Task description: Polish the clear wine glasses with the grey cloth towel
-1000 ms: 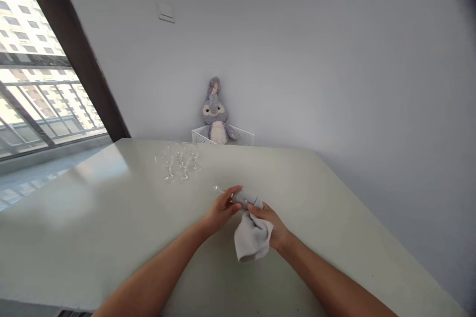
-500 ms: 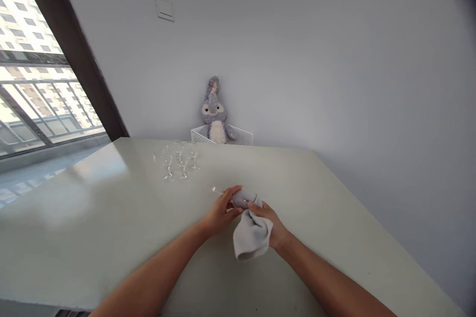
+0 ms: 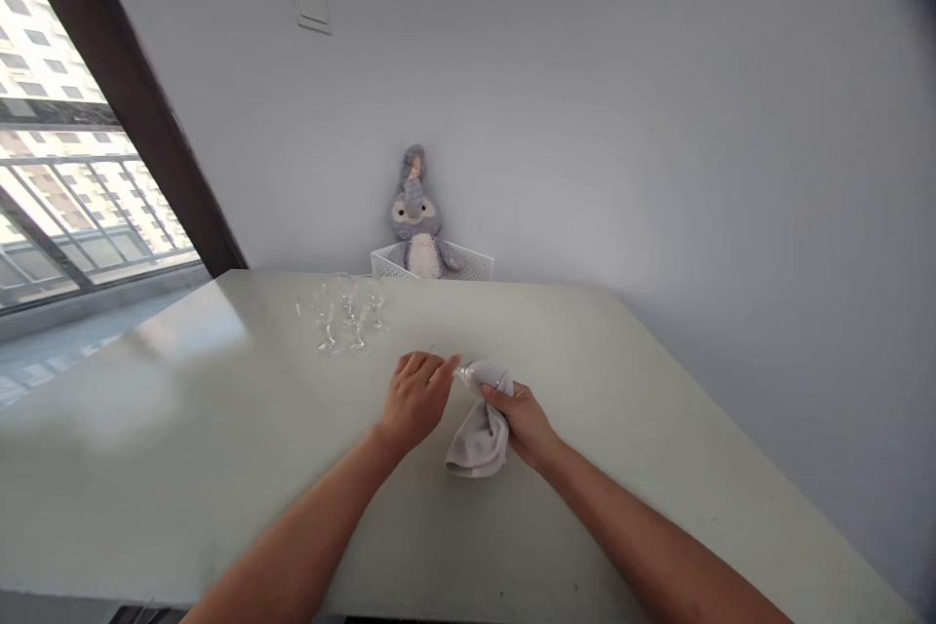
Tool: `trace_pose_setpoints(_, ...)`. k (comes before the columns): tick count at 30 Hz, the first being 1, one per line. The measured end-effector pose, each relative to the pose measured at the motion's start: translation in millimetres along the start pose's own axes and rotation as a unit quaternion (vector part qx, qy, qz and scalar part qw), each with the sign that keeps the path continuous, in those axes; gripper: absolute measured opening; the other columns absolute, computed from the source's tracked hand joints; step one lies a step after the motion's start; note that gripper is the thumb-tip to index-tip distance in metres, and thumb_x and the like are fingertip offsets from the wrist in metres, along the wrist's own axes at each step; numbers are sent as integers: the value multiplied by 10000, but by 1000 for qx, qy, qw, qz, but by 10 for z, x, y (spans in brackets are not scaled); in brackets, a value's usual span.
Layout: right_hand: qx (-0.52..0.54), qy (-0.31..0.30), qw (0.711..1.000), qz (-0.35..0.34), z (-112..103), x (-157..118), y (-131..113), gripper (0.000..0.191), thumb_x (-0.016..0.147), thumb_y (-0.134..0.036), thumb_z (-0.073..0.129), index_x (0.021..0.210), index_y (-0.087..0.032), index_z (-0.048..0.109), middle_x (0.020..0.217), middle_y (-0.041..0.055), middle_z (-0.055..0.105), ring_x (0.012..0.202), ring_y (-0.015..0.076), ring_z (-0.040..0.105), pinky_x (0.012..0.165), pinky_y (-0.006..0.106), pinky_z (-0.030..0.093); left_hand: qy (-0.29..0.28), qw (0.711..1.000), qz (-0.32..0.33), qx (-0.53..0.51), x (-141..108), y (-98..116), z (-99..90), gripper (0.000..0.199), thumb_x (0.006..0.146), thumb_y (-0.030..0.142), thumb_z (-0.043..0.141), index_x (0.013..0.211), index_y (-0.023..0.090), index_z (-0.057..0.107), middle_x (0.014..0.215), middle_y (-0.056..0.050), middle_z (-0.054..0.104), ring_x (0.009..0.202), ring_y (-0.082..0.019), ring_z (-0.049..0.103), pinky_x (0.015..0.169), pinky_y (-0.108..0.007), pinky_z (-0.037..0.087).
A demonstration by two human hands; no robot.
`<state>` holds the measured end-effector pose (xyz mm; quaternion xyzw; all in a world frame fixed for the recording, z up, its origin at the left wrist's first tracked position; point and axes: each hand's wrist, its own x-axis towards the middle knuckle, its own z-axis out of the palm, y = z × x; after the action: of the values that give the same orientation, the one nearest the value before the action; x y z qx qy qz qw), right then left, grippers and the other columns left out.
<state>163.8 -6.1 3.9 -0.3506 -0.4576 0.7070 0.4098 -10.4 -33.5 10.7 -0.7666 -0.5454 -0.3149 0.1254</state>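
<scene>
Table [image 3: 621, 409] fills lower frame, wall [image 3: 621, 117] behind it. Group of glasses [image 3: 327, 322] stands on table, left of center, toward far edge. Basket [image 3: 475, 263] is behind far edge, center, just right of the group; plush toy [image 3: 422, 253] sits in it. Switch [image 3: 313, 10] on wall, upper left of center. Window [image 3: 58, 166] at left edge of frame. Center: held glass [image 3: 479, 377] between my left hand [image 3: 416, 400] and right hand [image 3: 530, 424], cloth [image 3: 479, 444] at its right end, hanging below.
</scene>
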Motion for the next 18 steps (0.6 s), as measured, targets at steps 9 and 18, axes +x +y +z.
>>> trace_pose_setpoints(9,-44,-120,992,25,-126,36,-38,286,646,-349,678,833,-138,630,605,-14,553,550,112,476,545,237,373,-82,988,103,81,65,-178,-64,211,819,264,504,1021,233,555,649,-3,594,705,-158,561,941,-414,293)
trace_pose_setpoints(18,-487,-55,844,-216,-508,214,-285,189,772,-310,482,744,-203,634,721,-7,620,686,162,556,620,247,406,-130,990,20,56,81,-267,-77,264,851,355,432,1009,210,587,644,-27,639,643,-172,582,726,-330,351)
